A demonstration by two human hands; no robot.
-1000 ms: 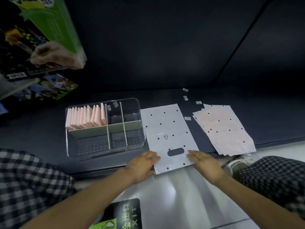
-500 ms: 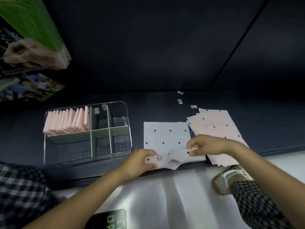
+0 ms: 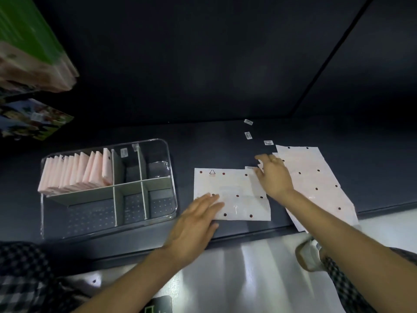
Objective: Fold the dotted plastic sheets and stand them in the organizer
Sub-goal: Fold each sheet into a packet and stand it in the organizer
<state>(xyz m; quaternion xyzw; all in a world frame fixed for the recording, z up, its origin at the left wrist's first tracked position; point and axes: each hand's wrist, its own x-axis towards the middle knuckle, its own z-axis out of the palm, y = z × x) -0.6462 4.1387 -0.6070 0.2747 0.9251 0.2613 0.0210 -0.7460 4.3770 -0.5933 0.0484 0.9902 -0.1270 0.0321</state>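
Observation:
A white dotted plastic sheet (image 3: 234, 190) lies folded in half on the dark shelf, a triangle mark near its far left corner. My left hand (image 3: 196, 222) rests flat on its near left corner with straight fingers. My right hand (image 3: 274, 175) lies flat across its far right corner, fingers spread. A stack of unfolded dotted sheets (image 3: 316, 181) lies to the right, partly under my right forearm. The clear organizer (image 3: 158, 143) stands to the left; its far left compartment holds several folded pink sheets (image 3: 76, 175) standing upright.
Three small white labels (image 3: 248, 134) lie on the shelf behind the sheets. Colourful packages (image 3: 33, 118) hang at the far left. The shelf's front edge runs just below my hands, with pale floor and a shoe (image 3: 309, 256) beneath.
The sheet's near half has been folded over onto its far half. Both hands moved from pinching the lifted edge to lying flat on the folded sheet.

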